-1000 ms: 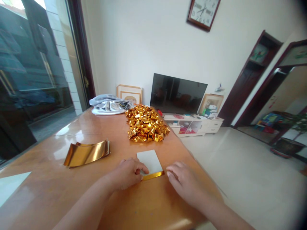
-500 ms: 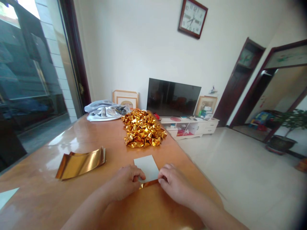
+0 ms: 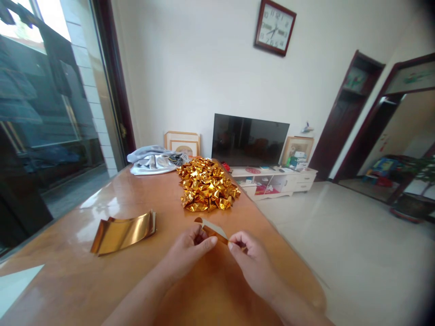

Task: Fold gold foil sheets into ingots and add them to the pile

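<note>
Both hands pinch one small sheet of gold foil paper [image 3: 211, 228], white on one side, lifted just above the wooden table [image 3: 84, 280]. My left hand [image 3: 188, 253] grips its near left edge with thumb and fingertips. My right hand [image 3: 249, 260] pinches the near right corner. The sheet is tilted, with its gold edge toward me. A pile of folded gold foil pieces [image 3: 207, 190] lies farther up the table beyond the sheet. A curled stack of flat gold sheets [image 3: 124, 232] rests to the left of my left hand.
A grey cloth bundle [image 3: 154, 159] lies at the table's far end. A white sheet corner [image 3: 16, 285] shows at the near left. The table's right edge drops to a tiled floor. A TV [image 3: 249, 140] on a low cabinet stands by the wall.
The sheet lay flat on the table with its near edge folded; now both hands have lifted it off the surface and tilted it up. My hands have come closer together.
</note>
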A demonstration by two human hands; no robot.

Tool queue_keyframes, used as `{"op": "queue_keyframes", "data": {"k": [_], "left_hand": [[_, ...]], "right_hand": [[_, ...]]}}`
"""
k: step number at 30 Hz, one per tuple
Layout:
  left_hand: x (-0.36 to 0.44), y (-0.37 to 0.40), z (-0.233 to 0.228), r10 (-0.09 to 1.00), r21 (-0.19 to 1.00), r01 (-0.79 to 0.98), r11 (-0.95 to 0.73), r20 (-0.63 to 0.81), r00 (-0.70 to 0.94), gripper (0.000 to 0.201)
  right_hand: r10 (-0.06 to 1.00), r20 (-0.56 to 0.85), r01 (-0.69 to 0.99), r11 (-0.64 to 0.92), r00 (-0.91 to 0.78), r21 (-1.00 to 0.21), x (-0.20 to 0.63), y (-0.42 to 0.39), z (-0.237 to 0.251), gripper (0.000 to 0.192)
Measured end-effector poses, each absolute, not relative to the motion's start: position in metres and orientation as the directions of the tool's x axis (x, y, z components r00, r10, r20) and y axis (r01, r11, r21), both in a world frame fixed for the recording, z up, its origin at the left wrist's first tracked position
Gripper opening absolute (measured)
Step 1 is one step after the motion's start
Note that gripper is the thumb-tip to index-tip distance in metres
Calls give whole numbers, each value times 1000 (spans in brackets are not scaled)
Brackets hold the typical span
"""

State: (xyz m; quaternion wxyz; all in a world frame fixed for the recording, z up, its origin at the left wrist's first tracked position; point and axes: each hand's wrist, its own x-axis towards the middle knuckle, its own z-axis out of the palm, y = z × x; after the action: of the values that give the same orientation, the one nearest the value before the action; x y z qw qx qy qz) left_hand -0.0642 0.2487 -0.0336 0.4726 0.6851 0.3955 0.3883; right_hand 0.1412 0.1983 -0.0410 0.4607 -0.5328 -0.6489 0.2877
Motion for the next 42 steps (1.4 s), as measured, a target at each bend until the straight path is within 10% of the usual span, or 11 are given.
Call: {"op": "queue_keyframes", "data": {"k": [6, 12, 17, 24, 42], "left_hand": [[-56, 248, -39, 890, 978, -12, -207, 193, 414, 20], [-60, 252, -41, 923, 905, 206, -373, 339, 182, 11], [-66, 243, -34, 767, 489, 635, -599, 578, 279, 5], [-52, 229, -26, 673, 162, 683, -713, 431, 600, 16], [-49, 229, -30, 807, 546, 637, -545, 135, 575, 17]], "right_hand": [[964, 248, 354, 267, -99, -896, 125, 193, -48, 13], [966, 253, 358, 257, -58, -898, 132, 196, -56, 18], [907, 419, 506, 337, 54, -794, 148, 194, -52, 18], [773, 602, 755, 513, -200, -408, 153, 182, -35, 36], [897, 276, 751, 441, -346, -491, 176, 192, -46, 19]]}}
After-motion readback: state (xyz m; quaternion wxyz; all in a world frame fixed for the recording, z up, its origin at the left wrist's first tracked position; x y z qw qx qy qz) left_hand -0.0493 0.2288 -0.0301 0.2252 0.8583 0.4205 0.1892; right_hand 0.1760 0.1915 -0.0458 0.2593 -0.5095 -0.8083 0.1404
